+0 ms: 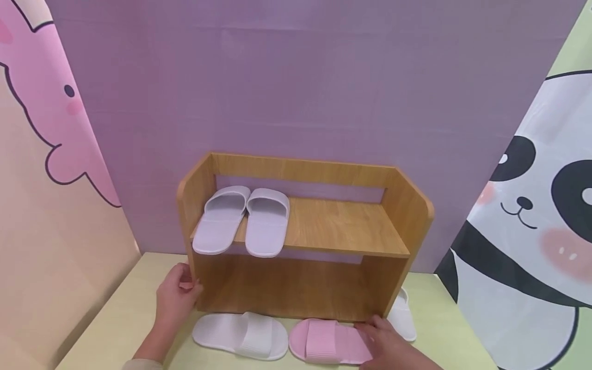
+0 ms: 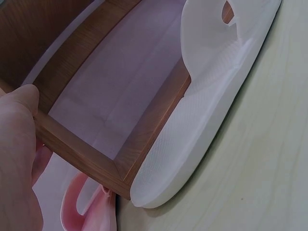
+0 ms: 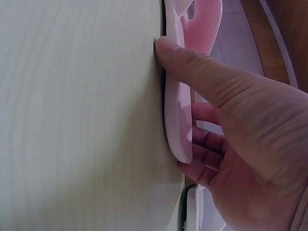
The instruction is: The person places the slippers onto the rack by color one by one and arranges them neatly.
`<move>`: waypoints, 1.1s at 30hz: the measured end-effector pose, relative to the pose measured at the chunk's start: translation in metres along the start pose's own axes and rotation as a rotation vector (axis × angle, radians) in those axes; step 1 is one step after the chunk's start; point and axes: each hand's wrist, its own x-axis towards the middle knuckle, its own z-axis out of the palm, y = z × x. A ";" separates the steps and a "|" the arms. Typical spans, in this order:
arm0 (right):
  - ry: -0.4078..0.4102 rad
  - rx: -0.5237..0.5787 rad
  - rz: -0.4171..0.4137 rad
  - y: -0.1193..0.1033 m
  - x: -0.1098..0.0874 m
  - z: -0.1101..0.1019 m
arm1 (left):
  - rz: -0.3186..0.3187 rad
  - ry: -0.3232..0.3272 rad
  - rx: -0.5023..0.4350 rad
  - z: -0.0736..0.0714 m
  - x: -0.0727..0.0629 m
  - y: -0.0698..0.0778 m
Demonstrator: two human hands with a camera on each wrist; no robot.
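My left hand [image 1: 177,296] is at the left side panel of a two-tier wooden shoe rack [image 1: 300,288], thumb and fingers pinching the panel's front edge [image 2: 72,147]. Beyond that panel, a pink slipper [image 2: 94,207] partly shows. My right hand [image 1: 386,341] grips the heel end of another pink slipper [image 1: 324,340] lying in front of the rack. Its thumb lies along the near side [image 3: 192,67], with the fingers across the far side. Left of this slipper, a white slipper [image 1: 242,335] lies sideways along the rack's base.
A pair of white slippers [image 1: 267,223] sits on the left half of the upper shelf, toes slightly over its front edge. Another white slipper [image 1: 402,318] is on the pale tabletop [image 1: 455,324] beside the rack's right panel. A purple backdrop [image 1: 296,87] stands behind.
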 end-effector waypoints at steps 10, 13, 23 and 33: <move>0.024 0.001 -0.107 0.005 0.002 -0.003 | 0.016 0.014 -0.020 -0.002 0.000 0.005; 0.030 0.014 -0.070 0.003 0.002 -0.004 | 0.008 0.007 -0.020 -0.001 0.000 0.003; 0.115 -0.060 -0.180 -0.004 -0.011 -0.018 | 0.000 0.003 -0.004 -0.003 -0.001 0.006; 0.178 -0.074 -0.254 -0.014 -0.024 -0.032 | -0.009 -0.012 -0.005 -0.006 -0.003 0.012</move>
